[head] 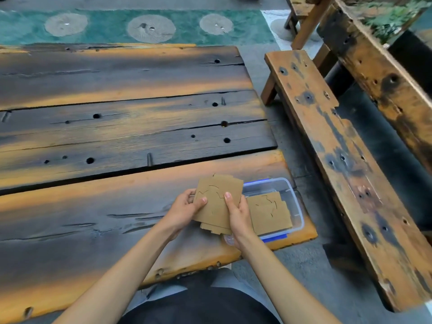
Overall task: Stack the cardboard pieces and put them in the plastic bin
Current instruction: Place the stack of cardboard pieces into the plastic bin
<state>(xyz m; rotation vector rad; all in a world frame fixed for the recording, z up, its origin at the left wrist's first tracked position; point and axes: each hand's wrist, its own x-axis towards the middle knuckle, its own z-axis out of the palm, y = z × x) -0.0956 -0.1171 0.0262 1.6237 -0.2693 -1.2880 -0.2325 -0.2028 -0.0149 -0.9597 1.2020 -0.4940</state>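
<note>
A stack of brown cardboard pieces [216, 202] with dark curved cut lines is held between both hands, just left of the bin. My left hand [184, 208] grips its left edge, thumb on top. On the right edge my right hand [238, 216] holds it, thumb pressed on the top sheet. The clear plastic bin [295, 202] with blue trim sits at the table's right front corner. More cardboard pieces [271, 213] lie flat inside it. The lower sheets of the held stack stick out unevenly at the bottom.
The table [117, 127] is made of dark, weathered wooden planks with holes and gaps. A long wooden bench [339, 146] runs along its right side across a narrow strip of grey floor. A green patterned floor lies beyond the far edge.
</note>
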